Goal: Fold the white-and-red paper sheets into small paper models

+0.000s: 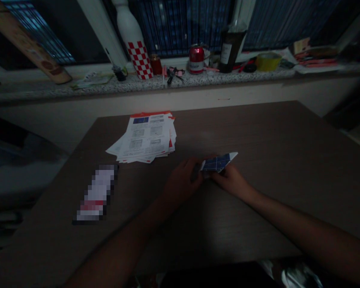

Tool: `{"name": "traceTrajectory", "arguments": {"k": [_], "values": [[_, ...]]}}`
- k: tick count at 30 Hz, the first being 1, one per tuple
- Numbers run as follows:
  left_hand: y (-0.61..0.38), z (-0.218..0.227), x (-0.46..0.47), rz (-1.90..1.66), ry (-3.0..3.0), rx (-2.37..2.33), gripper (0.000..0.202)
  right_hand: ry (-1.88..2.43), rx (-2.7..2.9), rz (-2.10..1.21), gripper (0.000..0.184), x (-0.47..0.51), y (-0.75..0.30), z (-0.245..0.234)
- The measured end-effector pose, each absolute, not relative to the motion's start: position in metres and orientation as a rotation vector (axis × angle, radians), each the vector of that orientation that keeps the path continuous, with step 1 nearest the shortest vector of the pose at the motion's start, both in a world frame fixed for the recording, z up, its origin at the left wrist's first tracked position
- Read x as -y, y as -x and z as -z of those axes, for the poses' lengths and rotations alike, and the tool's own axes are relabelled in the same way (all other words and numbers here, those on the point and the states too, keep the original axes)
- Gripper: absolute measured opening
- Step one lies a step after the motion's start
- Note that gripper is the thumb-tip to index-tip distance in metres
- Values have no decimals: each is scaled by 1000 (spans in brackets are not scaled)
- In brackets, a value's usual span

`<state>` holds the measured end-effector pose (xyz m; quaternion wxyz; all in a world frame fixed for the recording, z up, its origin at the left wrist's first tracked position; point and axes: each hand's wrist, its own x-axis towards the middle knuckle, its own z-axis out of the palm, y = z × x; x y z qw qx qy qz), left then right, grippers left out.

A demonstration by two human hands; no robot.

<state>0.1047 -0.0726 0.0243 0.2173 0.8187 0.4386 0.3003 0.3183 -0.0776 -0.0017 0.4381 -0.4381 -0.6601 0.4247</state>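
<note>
Left hand [180,180] and right hand [229,180] nearly closed, both gripping a folded blue paper [217,163] at center, just above the brown table [258,132]. Pixelated item [96,194] lower left; printed leaflets [147,138] upper center; granite windowsill [132,83] along top.

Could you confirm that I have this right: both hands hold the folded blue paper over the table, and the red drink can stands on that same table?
Not quite: the red drink can stands on the granite windowsill, not on the table, as the head view shows. The left hand and right hand do hold the folded blue paper over the table.
</note>
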Motion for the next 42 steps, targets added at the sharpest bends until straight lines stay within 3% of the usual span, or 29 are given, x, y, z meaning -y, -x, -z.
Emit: {"name": "traceTrajectory", "arguments": {"k": [11, 16, 20, 28, 34, 39, 42], "values": [[-108, -23, 71, -912, -1998, -1190, 15, 1150, 1609, -1161, 28, 75, -318, 3], [-109, -20, 70, -942, -1926, -1225, 16, 1170, 1476, -1388, 19, 76, -315, 2], [-109, -20, 70, -948, -1886, -1259, 17, 1189, 1320, -1537, 24, 77, -314, -1], [-106, -19, 68, -985, -1877, -1246, 18, 1170, 1269, -1605, 24, 78, -315, 4], [-99, -19, 69, -967, -1998, -1146, 39, 1069, 1418, -1442, 36, 77, -319, -1], [-94, -24, 70, -1005, -2112, -1079, 56, 1138, 1579, -1256, 21, 76, -328, 1], [-92, -29, 70, -999, -2183, -1048, 63, 1215, 1592, -1135, 31, 76, -334, 3]]}}
